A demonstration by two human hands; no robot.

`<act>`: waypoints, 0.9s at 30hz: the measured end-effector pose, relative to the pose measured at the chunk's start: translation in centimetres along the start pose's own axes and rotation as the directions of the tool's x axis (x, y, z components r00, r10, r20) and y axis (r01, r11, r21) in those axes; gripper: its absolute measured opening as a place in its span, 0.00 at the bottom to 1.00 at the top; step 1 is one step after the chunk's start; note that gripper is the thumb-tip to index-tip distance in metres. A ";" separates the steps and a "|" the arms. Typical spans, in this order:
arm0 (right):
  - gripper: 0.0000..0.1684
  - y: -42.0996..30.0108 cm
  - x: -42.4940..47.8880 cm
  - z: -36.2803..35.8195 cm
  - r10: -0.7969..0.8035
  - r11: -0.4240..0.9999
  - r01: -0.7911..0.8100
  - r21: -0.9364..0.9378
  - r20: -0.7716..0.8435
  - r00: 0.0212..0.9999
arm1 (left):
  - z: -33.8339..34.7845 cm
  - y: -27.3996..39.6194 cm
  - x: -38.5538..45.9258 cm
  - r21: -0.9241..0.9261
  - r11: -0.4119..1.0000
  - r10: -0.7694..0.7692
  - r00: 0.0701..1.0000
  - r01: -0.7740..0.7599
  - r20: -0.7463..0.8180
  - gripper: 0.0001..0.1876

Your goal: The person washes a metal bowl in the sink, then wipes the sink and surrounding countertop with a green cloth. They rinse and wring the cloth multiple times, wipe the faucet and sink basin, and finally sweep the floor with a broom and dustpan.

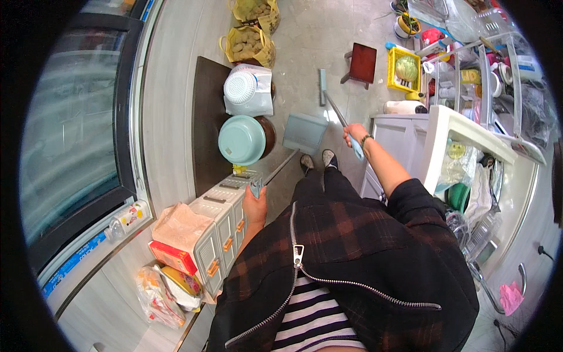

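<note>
My left hand [255, 204] grips the upper end of a long-handled dustpan. Its blue-grey pan [304, 132] rests on the tiled floor just ahead of my shoes [329, 159]. In my right hand [355, 134] is the blue grip of a broom, whose metal handle slants forward and left. The broom head [323, 87], blue and grey, is at the floor beyond the pan, apart from it. Whether any sweepings lie in the pan is too small to tell.
On the left are a light-blue basin [242, 140], a white perforated basket [240, 87], yellow bags of potatoes [250, 44] and drawer units [215, 220]. A red-topped stool [363, 63] stands ahead. At right are a yellow crate [389, 70] holding a melon, white cabinets [396, 136] and a cluttered sink [433, 154].
</note>
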State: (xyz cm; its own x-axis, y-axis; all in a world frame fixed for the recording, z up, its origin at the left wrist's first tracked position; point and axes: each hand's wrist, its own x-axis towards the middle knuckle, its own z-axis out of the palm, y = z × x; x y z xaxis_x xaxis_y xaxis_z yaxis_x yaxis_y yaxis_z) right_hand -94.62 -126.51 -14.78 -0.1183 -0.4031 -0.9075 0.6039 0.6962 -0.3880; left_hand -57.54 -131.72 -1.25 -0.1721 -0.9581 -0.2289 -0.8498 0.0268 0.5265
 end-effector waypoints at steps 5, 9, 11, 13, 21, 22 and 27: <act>0.09 -0.4 2.7 -0.3 -0.037 0.982 0.001 -0.189 -0.189 0.981 | 0.8 2.2 4.7 -0.045 0.997 0.056 0.998 -0.055 0.016 0.24; 0.10 -3.5 3.7 -0.5 0.015 0.975 -0.026 -0.219 -0.055 0.998 | 1.3 4.3 8.5 0.017 0.998 0.062 0.997 -0.063 0.037 0.25; 0.08 -5.9 2.9 -0.3 0.048 0.997 -0.051 -0.061 -0.048 0.998 | 2.1 5.1 11.0 0.031 0.994 0.100 0.995 -0.101 0.027 0.25; 0.08 -7.9 1.4 0.6 0.015 0.999 -0.015 -0.043 -0.012 1.000 | 2.3 5.8 12.9 0.027 0.989 0.148 0.989 -0.149 0.022 0.24; 0.10 -13.5 0.7 0.1 -0.117 0.993 0.117 0.000 0.024 0.993 | 3.8 9.8 20.1 0.069 0.987 0.136 0.981 -0.147 0.141 0.21; 0.11 -14.9 0.8 -0.5 -0.128 0.992 0.128 0.002 0.001 0.992 | 4.1 10.5 20.8 0.063 0.989 0.126 0.981 -0.137 0.149 0.20; 0.05 -22.8 2.2 -4.3 -0.252 0.966 0.248 -0.069 -0.067 0.965 | 6.0 12.1 23.8 0.047 0.997 0.060 0.988 -0.068 0.140 0.21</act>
State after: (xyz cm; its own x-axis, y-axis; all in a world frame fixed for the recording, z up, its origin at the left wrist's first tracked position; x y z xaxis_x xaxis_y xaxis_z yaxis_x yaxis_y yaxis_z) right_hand -112.07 -140.74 -8.58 -0.3191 -0.5251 -0.7890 0.5000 0.6139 -0.6108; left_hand -74.94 -152.51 -5.21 -0.2911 -0.9054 -0.3090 -0.8586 0.1048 0.5018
